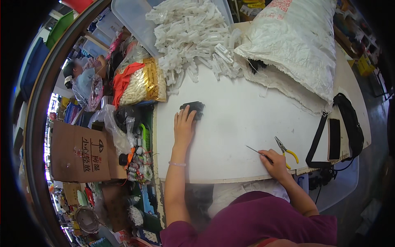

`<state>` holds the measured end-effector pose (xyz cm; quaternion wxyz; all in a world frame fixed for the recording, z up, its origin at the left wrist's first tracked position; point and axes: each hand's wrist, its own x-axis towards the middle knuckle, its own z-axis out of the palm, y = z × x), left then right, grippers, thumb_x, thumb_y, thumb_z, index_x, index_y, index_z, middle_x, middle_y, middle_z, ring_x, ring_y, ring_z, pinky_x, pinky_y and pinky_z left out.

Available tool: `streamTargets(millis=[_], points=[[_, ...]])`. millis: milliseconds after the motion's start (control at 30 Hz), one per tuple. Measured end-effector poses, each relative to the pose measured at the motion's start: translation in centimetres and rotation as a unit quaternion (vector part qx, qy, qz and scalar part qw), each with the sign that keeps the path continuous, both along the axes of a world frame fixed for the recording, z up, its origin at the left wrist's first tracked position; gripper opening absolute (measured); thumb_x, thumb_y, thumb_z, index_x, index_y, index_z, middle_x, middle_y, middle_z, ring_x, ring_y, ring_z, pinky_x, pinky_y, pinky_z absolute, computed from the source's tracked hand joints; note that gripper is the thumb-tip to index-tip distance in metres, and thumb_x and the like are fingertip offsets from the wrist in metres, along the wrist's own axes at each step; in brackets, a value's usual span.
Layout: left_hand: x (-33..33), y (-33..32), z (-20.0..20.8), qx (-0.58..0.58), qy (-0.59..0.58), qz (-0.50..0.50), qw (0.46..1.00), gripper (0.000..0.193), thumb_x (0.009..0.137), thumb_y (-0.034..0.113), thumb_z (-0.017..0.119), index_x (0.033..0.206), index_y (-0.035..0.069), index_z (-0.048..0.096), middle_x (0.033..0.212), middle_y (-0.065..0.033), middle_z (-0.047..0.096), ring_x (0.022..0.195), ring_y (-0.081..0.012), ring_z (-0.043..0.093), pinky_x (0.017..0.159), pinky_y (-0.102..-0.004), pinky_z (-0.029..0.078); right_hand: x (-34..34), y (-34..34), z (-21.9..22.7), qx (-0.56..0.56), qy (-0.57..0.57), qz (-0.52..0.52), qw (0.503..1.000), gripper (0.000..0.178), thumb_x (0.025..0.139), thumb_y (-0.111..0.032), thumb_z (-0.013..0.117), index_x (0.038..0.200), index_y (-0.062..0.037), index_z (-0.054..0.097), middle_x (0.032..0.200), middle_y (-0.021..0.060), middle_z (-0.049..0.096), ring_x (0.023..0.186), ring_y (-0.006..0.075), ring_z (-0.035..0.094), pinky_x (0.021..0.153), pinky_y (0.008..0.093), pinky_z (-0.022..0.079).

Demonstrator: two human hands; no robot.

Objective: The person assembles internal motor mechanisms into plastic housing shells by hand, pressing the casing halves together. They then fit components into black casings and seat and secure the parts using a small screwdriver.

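My left hand (pixel 184 123) reaches across the white tabletop (pixel 230 127), its fingers stretched out and slightly apart. Its fingertips rest at the edge of a small pile of black pieces (pixel 197 108), whose exact kind is too small to make out. Closer to the front edge, my right hand (pixel 275 164) is closed around the dark handle of a slim pointed metal tool (pixel 252 149), which points away to the left. Right beside that hand lie long-nose pliers (pixel 291 153) with yellow handles, partly hidden by the hand.
Clear plastic parts (pixel 193 37) spill from a translucent bin (pixel 133 20) at the back. A large white woven sack (pixel 294 53) lies back right. A phone (pixel 334 139) and black strapped bag (pixel 349 127) are at right. Left stand a cardboard box (pixel 78 152) and a seated person (pixel 84 80).
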<state>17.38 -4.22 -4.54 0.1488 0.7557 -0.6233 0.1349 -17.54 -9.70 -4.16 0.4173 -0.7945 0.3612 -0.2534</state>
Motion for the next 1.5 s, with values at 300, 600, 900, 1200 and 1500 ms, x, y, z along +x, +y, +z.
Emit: streamTargets(millis=[300, 600, 900, 1200, 1500], points=[[0.6, -2.0, 0.4, -0.027, 0.025, 0.047, 0.998, 0.047, 0.073, 0.002, 0.057, 0.118, 0.011, 0.046, 0.131, -0.0144, 0.035, 0.122, -0.0346, 0.03, 0.1, -0.0506, 0.022, -0.1, -0.3, -0.3, -0.001, -0.036, -0.002, 0.999, 0.015, 0.078, -0.009, 0.059, 0.093, -0.0077, 0.063, 0.066, 0.0073, 0.054, 0.053, 0.0179, 0.052, 0.049, 0.026, 0.039], [-10.9, -17.0, 2.8, -0.044, 0.203, -0.28, 0.937, 0.049, 0.069, -0.01, 0.05, 0.116, 0.007, 0.047, 0.121, -0.0147, 0.044, 0.113, -0.033, 0.041, 0.095, -0.0375, 0.036, -2.3, 0.3, -2.8, 0.154, -0.189, -0.179, 0.953, 0.017, 0.087, -0.008, 0.046, 0.102, -0.0039, 0.054, 0.073, 0.0009, 0.051, 0.06, 0.0083, 0.044, 0.055, 0.0214, 0.037], [-7.3, -29.9, -2.9, 0.036, -0.111, -0.037, 0.992, 0.027, 0.075, 0.027, 0.054, 0.085, 0.004, 0.064, 0.086, -0.0171, 0.062, 0.079, -0.0328, 0.06, 0.064, -0.0466, 0.047, -0.7, 0.3, -1.3, 0.096, -0.123, -0.131, 0.979, 0.019, 0.088, -0.016, 0.047, 0.101, -0.0066, 0.056, 0.097, 0.0122, 0.059, 0.09, 0.0263, 0.057, 0.078, 0.0322, 0.044], [-9.8, -22.7, 0.6, 0.071, 0.609, -0.07, 0.787, 0.068, 0.07, 0.02, 0.07, 0.125, -0.005, 0.038, 0.085, -0.0073, 0.06, 0.069, -0.0128, 0.054, 0.06, -0.0244, 0.043, -1.2, 0.0, -0.8, 0.132, -0.12, -0.13, 0.975, 0.021, 0.088, -0.02, 0.047, 0.102, -0.0064, 0.056, 0.097, 0.0116, 0.06, 0.089, 0.0269, 0.058, 0.077, 0.0325, 0.044], [-13.6, -4.4, 3.8, 0.058, 0.868, -0.19, 0.454, 0.045, 0.088, 0.026, 0.052, 0.122, -0.002, 0.042, 0.108, -0.0093, 0.055, 0.092, -0.0171, 0.056, 0.081, -0.0325, 0.046, -0.6, -0.2, -1.8, 0.097, -0.207, -0.142, 0.963, 0.018, 0.09, -0.017, 0.047, 0.099, -0.0047, 0.056, 0.058, -0.0039, 0.034, 0.052, 0.005, 0.03, 0.047, 0.0214, 0.026]])
